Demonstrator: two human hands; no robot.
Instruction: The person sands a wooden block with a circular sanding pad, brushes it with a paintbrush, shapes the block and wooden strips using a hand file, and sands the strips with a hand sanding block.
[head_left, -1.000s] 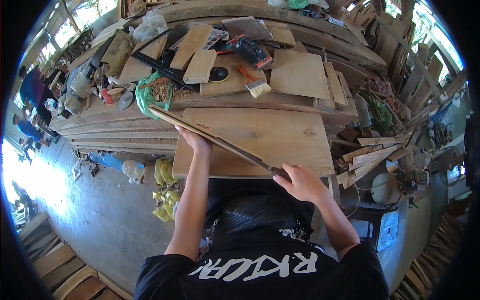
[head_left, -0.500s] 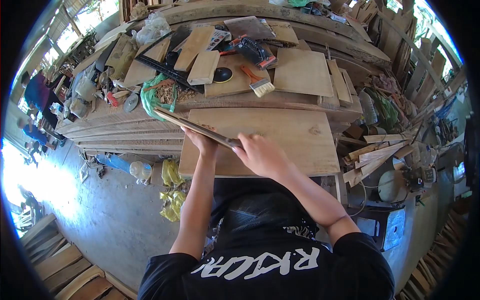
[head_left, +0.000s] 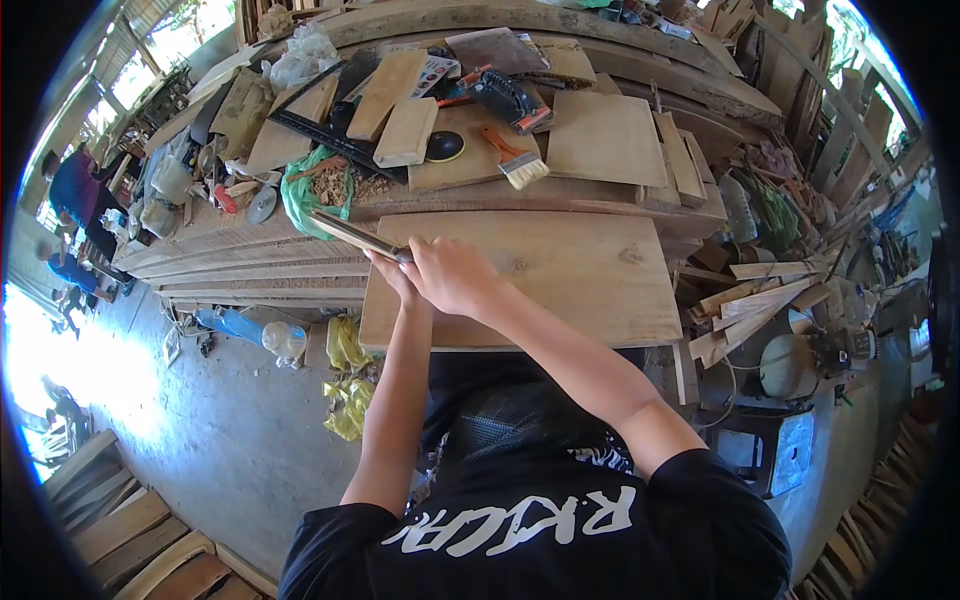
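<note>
My left hand [head_left: 397,277] is closed from below around a thin wooden strip [head_left: 352,236], which slants up and left beyond the bench's front board. My right hand [head_left: 452,275] wraps the dark handle end of a long, narrow tool [head_left: 385,246], file-like in shape. That tool lies along the strip, and its exact kind is hard to make out. Both hands almost meet above the left part of a wide, flat wooden board [head_left: 570,285]. A green plastic bag [head_left: 312,190] with wood shavings sits just past the strip's far end.
Behind the board lie a paintbrush [head_left: 517,160], a black round pad [head_left: 445,147], a small wood block [head_left: 406,132] and a black metal square [head_left: 325,140]. Wood offcuts [head_left: 750,320] are piled at right. Yellow plastic bags [head_left: 346,400] hang at left. People [head_left: 75,200] are far left.
My right hand has slid up and left along the strip, carrying the narrow tool with it, and is now beside my left hand. My left hand has stayed nearly in place.
</note>
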